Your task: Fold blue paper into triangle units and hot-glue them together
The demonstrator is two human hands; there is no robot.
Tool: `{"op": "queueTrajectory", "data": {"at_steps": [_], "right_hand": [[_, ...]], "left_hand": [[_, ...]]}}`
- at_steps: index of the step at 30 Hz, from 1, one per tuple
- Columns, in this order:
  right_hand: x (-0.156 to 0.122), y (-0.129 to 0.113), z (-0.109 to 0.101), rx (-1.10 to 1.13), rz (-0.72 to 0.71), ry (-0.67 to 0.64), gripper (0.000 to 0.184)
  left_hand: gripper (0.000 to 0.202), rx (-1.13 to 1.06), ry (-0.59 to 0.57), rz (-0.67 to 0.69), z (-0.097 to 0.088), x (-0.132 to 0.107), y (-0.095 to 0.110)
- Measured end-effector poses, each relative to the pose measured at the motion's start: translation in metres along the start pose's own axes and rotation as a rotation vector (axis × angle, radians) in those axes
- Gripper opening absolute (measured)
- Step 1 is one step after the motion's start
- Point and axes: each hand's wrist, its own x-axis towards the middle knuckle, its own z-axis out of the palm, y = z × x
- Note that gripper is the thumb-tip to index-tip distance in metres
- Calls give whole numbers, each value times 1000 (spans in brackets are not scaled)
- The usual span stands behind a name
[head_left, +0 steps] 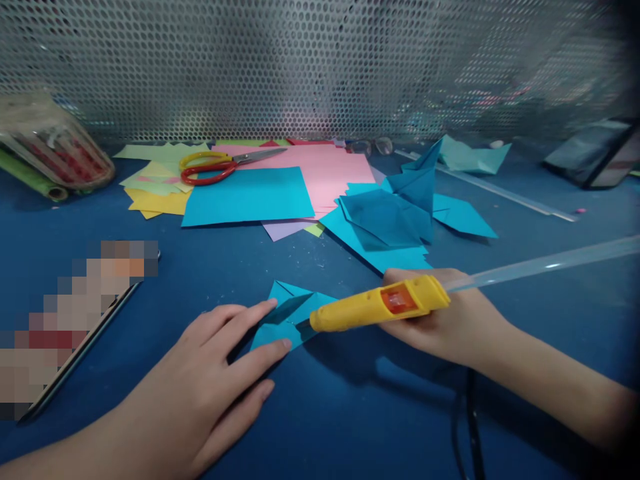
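Observation:
My right hand (440, 327) is wrapped round a yellow hot glue gun (365, 310), with a clear glue stick (545, 263) coming out of its back end. The gun's dark nozzle meets, or hovers just over, a folded piece of blue paper (277, 333); I cannot tell if they touch. My left hand (220, 373) lies with fingers apart, two fingertips resting on that paper's left side. Part of the right hand's grip is hidden behind the gun.
Behind the hands are folded blue paper shapes (390, 217), a flat blue sheet (250, 197), pink paper (330, 170) and scissors (225, 167). A blurred-out phone or tablet (75, 327) lies at left. Spare glue sticks (500, 190) lie at right. A black cable (473, 427) hangs below my right hand.

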Motion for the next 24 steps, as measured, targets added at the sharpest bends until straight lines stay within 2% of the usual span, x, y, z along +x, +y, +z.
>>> {"op": "queueTrajectory", "data": {"at_steps": [10, 13, 17, 24], "right_hand": [[0, 3, -7, -136, -69, 13, 30], [0, 3, -7, -170, -65, 18, 32], [0, 5, -6, -237, -32, 55, 33], [-1, 5, -7, -321, -48, 67, 32]], "left_hand": [[39, -18, 49, -72, 4, 3, 8], [39, -15, 41, -50, 5, 2, 8], [39, -23, 74, -104, 7, 0, 11], [39, -16, 60, -104, 10, -1, 13]]}}
